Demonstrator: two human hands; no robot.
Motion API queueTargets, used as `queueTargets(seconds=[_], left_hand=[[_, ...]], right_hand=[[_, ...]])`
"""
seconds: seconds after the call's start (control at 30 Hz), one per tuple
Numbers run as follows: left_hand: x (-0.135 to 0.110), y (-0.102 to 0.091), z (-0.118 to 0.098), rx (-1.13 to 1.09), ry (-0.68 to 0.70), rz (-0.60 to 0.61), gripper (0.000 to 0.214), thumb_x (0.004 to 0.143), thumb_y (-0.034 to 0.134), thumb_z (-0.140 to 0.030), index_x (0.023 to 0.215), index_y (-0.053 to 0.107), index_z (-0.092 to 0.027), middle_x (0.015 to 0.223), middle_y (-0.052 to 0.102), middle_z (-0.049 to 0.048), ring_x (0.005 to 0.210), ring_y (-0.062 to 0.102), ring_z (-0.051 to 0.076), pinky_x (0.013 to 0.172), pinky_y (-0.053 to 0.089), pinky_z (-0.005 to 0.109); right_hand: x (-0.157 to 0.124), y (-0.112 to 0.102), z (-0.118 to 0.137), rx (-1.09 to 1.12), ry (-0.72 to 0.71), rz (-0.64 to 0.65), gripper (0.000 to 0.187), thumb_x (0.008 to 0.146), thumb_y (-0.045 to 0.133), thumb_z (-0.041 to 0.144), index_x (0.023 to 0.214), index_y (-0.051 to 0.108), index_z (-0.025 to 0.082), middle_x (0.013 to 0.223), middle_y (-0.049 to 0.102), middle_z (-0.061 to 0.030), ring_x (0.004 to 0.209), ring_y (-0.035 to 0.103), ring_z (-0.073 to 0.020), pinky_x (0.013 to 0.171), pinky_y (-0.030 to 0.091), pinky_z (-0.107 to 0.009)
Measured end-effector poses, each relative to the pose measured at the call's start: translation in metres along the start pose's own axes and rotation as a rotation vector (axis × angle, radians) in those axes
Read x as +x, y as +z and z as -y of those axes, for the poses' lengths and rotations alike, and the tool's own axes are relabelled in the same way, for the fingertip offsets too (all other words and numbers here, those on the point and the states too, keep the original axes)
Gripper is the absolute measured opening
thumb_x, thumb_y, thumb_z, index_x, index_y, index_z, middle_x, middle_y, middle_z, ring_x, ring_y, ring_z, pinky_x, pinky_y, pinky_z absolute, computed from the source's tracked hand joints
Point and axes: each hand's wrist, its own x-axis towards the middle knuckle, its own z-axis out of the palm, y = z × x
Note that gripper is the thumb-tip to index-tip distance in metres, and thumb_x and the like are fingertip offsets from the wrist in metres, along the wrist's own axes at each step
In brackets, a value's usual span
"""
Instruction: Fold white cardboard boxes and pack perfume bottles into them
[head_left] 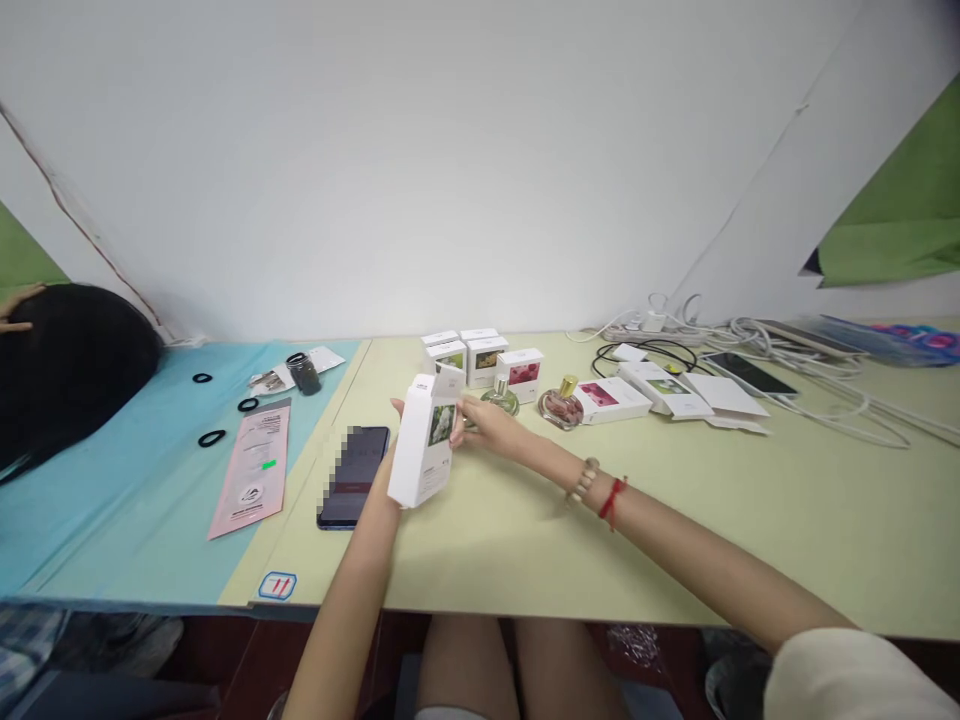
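Observation:
A white perfume box (421,455) with a picture of white flowers is held tilted over the table. My left hand (388,468) grips it from the left and behind, so most of that hand's fingers are hidden. At the box's upper right side my right hand (489,426) is closed, its fingers against the box edge by the raised top flap. Just behind the right hand stands a greenish glass perfume bottle (501,396) with a pale cap. To its right is a pink perfume bottle (561,408) with a gold cap.
Several small white boxes (486,358) stand near the wall. Flattened boxes (616,400), a phone (750,374) and tangled white cables (847,385) lie rightward. Another phone (356,475), a pink packet (253,465) and black rings (211,438) are left. Another person's hand (19,308) touches something black.

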Motion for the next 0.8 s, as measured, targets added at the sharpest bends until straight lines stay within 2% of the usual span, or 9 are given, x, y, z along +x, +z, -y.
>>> queueTargets(seconds=[0.1,0.17,0.23,0.27,0.4,0.5,0.63,0.7,0.8], left_hand=[[0.0,0.002,0.006,0.114,0.229,-0.445,0.06,0.067,0.042,-0.077,0.087,0.048,-0.02,0.068,0.048,-0.001,0.059,0.047,0.012,0.053,0.038,0.023],[-0.003,0.004,0.009,0.261,0.377,-0.695,0.041,0.075,0.054,-0.058,0.09,0.046,-0.021,0.078,0.047,-0.0014,0.069,0.049,0.011,0.062,0.04,0.022],[-0.007,0.006,0.012,0.491,0.52,-0.84,0.03,0.08,0.055,-0.047,0.09,0.047,-0.02,0.085,0.047,0.0007,0.08,0.05,0.012,0.073,0.041,0.024],[-0.009,0.008,0.014,0.608,0.582,-0.865,0.025,0.082,0.054,-0.043,0.09,0.048,-0.019,0.088,0.046,0.0021,0.085,0.05,0.013,0.078,0.041,0.026],[-0.011,0.018,0.026,0.877,0.67,-0.664,0.014,0.086,0.05,-0.032,0.092,0.05,-0.02,0.096,0.047,0.0054,0.099,0.048,0.017,0.087,0.039,0.031],[-0.012,0.025,0.038,0.946,0.656,-0.441,0.011,0.087,0.048,-0.028,0.094,0.05,-0.02,0.103,0.048,0.0072,0.104,0.049,0.018,0.088,0.041,0.032],[-0.013,0.029,0.052,0.927,0.596,-0.266,0.013,0.086,0.048,-0.028,0.097,0.049,-0.021,0.098,0.055,0.0063,0.098,0.055,0.018,0.083,0.047,0.032],[-0.013,0.028,0.056,0.897,0.542,-0.263,0.015,0.084,0.052,-0.032,0.094,0.048,-0.021,0.088,0.057,0.0033,0.087,0.059,0.016,0.076,0.05,0.03],[-0.013,0.025,0.059,0.867,0.502,-0.28,0.021,0.08,0.057,-0.037,0.089,0.048,-0.021,0.083,0.058,0.0004,0.079,0.061,0.014,0.071,0.052,0.029]], right_hand=[[-0.034,-0.016,0.006,-0.003,0.103,0.06,0.038,0.08,0.059,0.034,0.114,0.049,0.02,0.094,0.065,-0.0061,0.078,0.061,-0.0188,0.066,0.047,-0.03],[-0.054,-0.032,0.011,-0.02,0.195,0.067,0.047,0.078,0.06,0.038,0.12,0.045,0.022,0.086,0.066,-0.0037,0.073,0.061,-0.0189,0.063,0.046,-0.029],[-0.068,-0.052,0.015,-0.04,0.259,0.049,0.049,0.078,0.059,0.041,0.122,0.045,0.025,0.083,0.066,-0.0025,0.07,0.061,-0.019,0.061,0.046,-0.029],[-0.072,-0.063,0.019,-0.043,0.276,0.027,0.047,0.077,0.06,0.042,0.12,0.047,0.026,0.087,0.066,-0.0033,0.071,0.061,-0.0189,0.06,0.047,-0.029],[-0.069,-0.099,0.038,0.045,0.262,-0.083,0.041,0.076,0.061,0.041,0.114,0.052,0.027,0.104,0.063,-0.0057,0.072,0.061,-0.0169,0.062,0.05,-0.03],[-0.053,-0.109,0.053,0.183,0.193,-0.203,0.038,0.076,0.062,0.04,0.11,0.052,0.025,0.106,0.061,-0.006,0.082,0.061,-0.0182,0.065,0.052,-0.03],[-0.032,-0.098,0.056,0.282,0.132,-0.398,0.033,0.076,0.062,0.035,0.104,0.05,0.024,0.101,0.06,-0.0031,0.088,0.06,-0.0175,0.073,0.052,-0.031],[-0.026,-0.088,0.048,0.268,0.12,-0.451,0.03,0.076,0.061,0.032,0.103,0.05,0.024,0.1,0.059,-0.0021,0.085,0.06,-0.0163,0.075,0.051,-0.032],[-0.023,-0.078,0.035,0.186,0.087,-0.426,0.024,0.078,0.059,0.029,0.101,0.052,0.024,0.1,0.06,-0.0016,0.084,0.059,-0.0162,0.078,0.049,-0.033]])
